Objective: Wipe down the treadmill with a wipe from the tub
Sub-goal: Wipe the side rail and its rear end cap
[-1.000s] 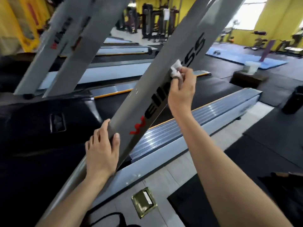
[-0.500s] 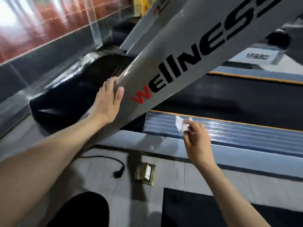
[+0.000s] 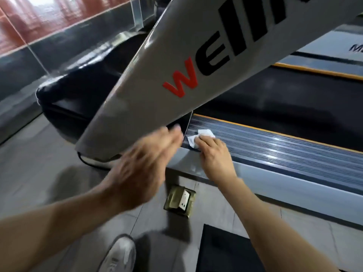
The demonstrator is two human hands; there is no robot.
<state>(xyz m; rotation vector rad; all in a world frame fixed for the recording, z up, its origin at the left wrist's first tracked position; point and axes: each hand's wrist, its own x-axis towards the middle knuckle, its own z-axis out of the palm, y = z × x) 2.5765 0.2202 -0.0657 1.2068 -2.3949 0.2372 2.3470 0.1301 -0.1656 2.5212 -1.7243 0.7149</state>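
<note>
The left hand has come off the grey upright and now hangs blurred below it with fingers extended, while the right hand has lowered the white wipe onto the ribbed side rail.

Brass floor socket, pale shoe, dark mat, perhaps rubber
</note>
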